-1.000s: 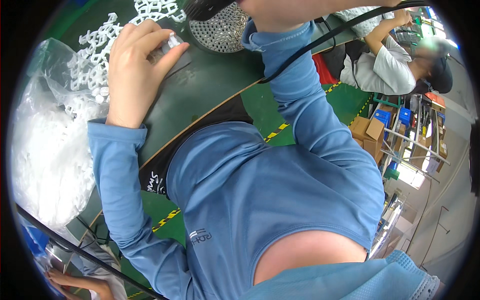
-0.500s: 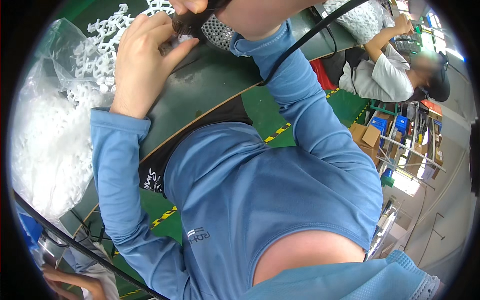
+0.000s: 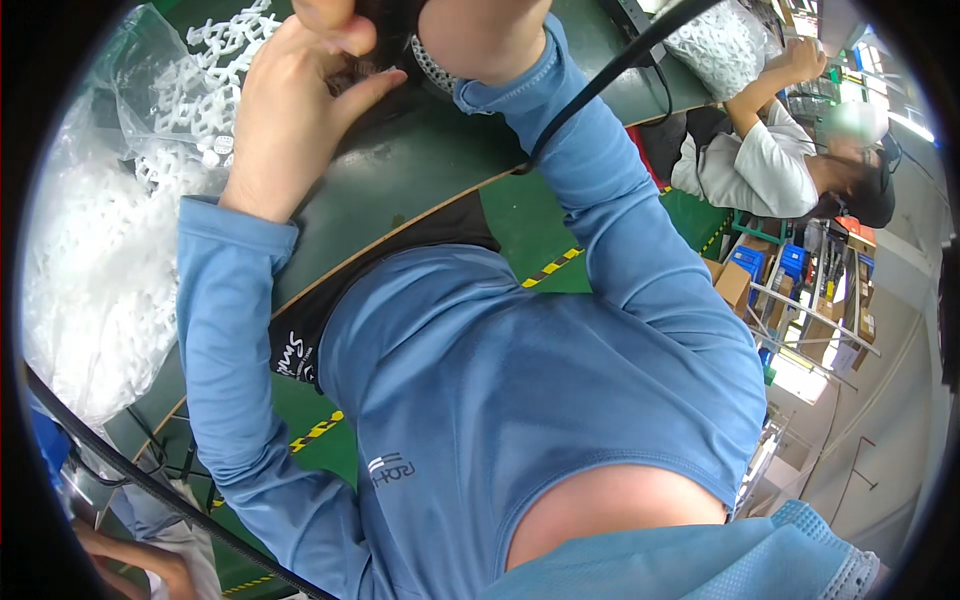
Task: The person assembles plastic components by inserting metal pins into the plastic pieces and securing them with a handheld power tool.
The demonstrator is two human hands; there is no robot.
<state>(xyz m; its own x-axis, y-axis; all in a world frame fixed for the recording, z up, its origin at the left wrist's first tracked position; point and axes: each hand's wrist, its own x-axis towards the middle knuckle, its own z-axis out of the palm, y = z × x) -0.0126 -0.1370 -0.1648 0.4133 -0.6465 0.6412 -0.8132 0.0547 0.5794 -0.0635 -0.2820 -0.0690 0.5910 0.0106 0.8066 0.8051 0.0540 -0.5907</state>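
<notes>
At the top of the view both my hands meet over the green tabletop. My left hand has its fingers curled and its thumb reaching right; what lies between them is too hidden to make out. My right hand, cut by the upper edge, closes round a dark rounded tool and touches my left fingers. Behind my right wrist shows part of a pale perforated piece. Left of my left hand lie white lattice-like plastic parts, some spilling from a clear plastic bag full of them.
A black cable crosses over my right forearm, and another black cable runs at lower left. Another bag of white parts sits at the table's far right, near a co-worker in a white shirt. A second person's arm shows lower left.
My hands have shifted slightly up in the view, with my right fingers nearer my left ones. The dark tool and the perforated piece now show less.
</notes>
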